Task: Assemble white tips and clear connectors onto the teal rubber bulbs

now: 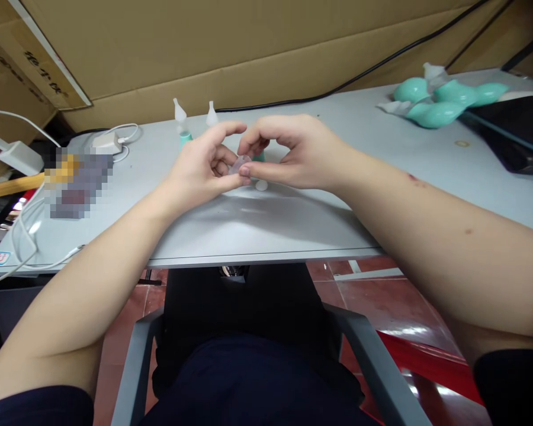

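Mid-frame, above the table, the left hand and right hand are both pinched on a clear piece. Dark characters, not surely legible, mark the cardboard at upper left; a lower-left sticker is too small to read.

We wear a dark navy top with short sleeves and black trousers; our bare right forearm carries a few small marks.

Grey tabletop with teal bulbs at right, upright white nozzles, white charger at left.
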Available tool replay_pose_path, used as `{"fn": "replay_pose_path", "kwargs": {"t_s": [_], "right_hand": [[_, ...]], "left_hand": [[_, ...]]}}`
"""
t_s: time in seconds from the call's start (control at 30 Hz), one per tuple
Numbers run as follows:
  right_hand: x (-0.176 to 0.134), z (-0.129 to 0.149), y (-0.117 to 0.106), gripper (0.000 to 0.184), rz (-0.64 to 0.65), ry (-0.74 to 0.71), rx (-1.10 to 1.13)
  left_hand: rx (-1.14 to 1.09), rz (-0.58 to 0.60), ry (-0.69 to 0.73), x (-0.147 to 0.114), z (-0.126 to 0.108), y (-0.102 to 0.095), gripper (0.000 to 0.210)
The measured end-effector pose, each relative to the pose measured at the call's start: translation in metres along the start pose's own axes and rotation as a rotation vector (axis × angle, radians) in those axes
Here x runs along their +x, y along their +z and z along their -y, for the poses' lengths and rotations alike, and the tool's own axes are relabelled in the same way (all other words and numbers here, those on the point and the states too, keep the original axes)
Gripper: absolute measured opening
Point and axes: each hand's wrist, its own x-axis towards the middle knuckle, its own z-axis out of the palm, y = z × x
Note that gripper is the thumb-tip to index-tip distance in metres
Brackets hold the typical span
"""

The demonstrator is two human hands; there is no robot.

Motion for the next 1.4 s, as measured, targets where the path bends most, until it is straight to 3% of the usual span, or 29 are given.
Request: {"fn": "replay_pose_path", "kwargs": {"t_s": [0.07, 0.13, 0.27, 0.33, 0.4, 0.47, 0.57, 0.63, 0.8, 0.87, 0.97, 1.13, 1.4], "right_hand": [[0.001, 0.003, -0.002, 0.02, -0.022, 0.013, 0.007], [0.003, 0.007, -0.007, 0.029, -0.104, 0.016, 0.004], [0.007, 0.007, -0.024, 0.051, -0.337, 0.069, -0.039], [0.008, 0.0, -0.032, 0.05, -0.376, 0.122, -0.078], [0.009, -0.012, -0.036, 0.044, -0.386, 0.212, -0.138], [0.01, -0.024, -0.037, 0.037, -0.364, 0.272, -0.177], [0.01, -0.04, -0.036, 0.028, -0.248, 0.324, -0.201], [0.01, -0.049, -0.035, 0.025, -0.186, 0.339, -0.214], [0.007, -0.063, -0.034, 0.028, -0.082, 0.345, -0.206], [0.006, -0.066, -0.035, 0.032, -0.058, 0.342, -0.19], [0.006, -0.067, -0.035, 0.034, -0.04, 0.35, -0.186], [0.006, -0.063, -0.035, 0.035, -0.059, 0.38, -0.186], [0.005, -0.06, -0.037, 0.037, -0.063, 0.391, -0.196]], "left_hand": [[-0.002, 0.038, 0.045, -0.003, -0.006, -0.002, 0.072], [0.04, -0.002, 0.093, -0.004, -0.01, -0.008, 0.064], [0.165, -0.345, 0.348, 0.011, -0.002, -0.033, 0.046], [0.157, -0.622, 0.578, 0.023, 0.015, -0.05, 0.07], [0.15, -0.713, 0.527, 0.032, 0.042, -0.066, 0.083], [0.168, -0.579, 0.333, 0.037, 0.074, -0.081, 0.091], [0.216, -0.634, 0.186, 0.038, 0.12, -0.093, 0.107], [0.243, -0.671, 0.091, 0.037, 0.138, -0.095, 0.115], [0.189, -0.277, -0.119, 0.029, 0.13, -0.094, 0.075], [0.156, -0.21, -0.123, 0.027, 0.124, -0.093, 0.066], [0.164, -0.18, -0.095, 0.026, 0.129, -0.092, 0.07], [0.144, -0.208, -0.045, 0.032, 0.148, -0.098, 0.113], [0.261, -0.301, -0.058, 0.042, 0.156, -0.119, 0.125]]}}
